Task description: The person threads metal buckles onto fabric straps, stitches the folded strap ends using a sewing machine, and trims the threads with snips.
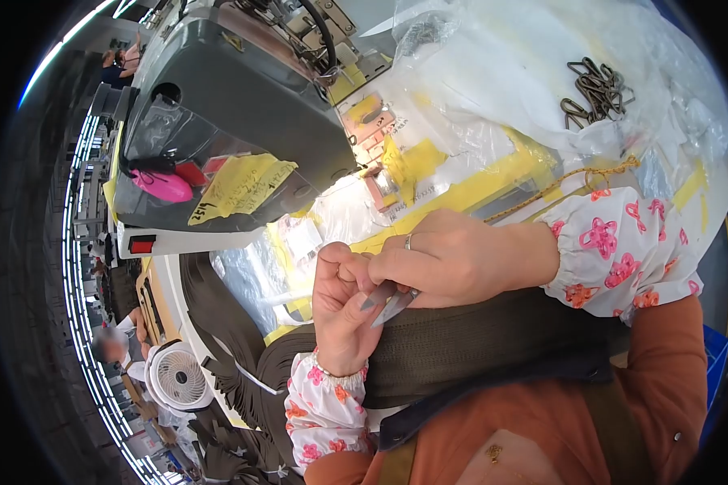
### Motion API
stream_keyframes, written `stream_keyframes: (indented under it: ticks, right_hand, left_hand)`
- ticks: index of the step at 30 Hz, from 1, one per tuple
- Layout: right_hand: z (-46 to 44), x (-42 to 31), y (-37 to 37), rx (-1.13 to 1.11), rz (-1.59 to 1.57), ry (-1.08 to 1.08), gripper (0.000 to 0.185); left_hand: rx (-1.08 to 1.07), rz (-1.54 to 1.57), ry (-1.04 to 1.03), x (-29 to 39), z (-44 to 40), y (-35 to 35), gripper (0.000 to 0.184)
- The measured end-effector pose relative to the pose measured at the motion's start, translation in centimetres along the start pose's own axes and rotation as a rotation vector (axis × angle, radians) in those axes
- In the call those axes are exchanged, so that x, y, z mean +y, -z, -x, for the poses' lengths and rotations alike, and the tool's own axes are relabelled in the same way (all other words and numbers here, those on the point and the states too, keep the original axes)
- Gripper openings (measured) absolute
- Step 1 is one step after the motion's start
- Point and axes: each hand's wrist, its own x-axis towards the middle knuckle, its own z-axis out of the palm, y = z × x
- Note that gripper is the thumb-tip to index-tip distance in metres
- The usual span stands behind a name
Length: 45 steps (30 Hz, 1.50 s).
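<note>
Thread snips (394, 308): by tabletop's (170, 275) near edge, blades slightly apart.
Right fingers (404, 265): clamped on snips.
Left fingers (332, 257): curled together; holding anything, can't tell.
Care: best angle tips off left thumb (349, 314).

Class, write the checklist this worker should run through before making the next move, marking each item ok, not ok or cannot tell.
1. Snips held in the right hand: ok.
2. Left hand well clear of the blades: not ok; they lie right by its thumb.
3. Anything pinched in the left fingers: cannot tell; the fingers hide it.
4. Dark webbing within reach: ok; it lies close in front of the body.
5. Metal hooks out of the way: ok; they are heaped apart from both hands.
6. Hands off the sewing machine: ok.
</note>
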Motion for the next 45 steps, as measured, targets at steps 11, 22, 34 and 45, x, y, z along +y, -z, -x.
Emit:
stream_keyframes:
  ticks: [11,22,34,45]
  right_hand:
    - [0.9,0.1,0.6,-0.046,-0.089,-0.036,0.028]
    - [1.2,0.6,-0.3,0.007,-0.130,-0.162,0.025]
    - [1.3,0.6,-0.9,0.082,-0.178,-0.116,0.022]
    - [1.4,-0.2,-0.1,-0.184,0.095,-0.224,0.043]
  left_hand:
    - [-0.096,0.215,-0.017,0.1,-0.2,1.5,0.042]
    - [-0.122,0.189,-0.018,0.3,-0.1,2.1,0.039]
    - [-0.075,-0.119,-0.233,-0.1,0.1,1.5,0.035]
    - [-0.034,-0.581,-0.556,-0.9,0.9,1.6,0.039]
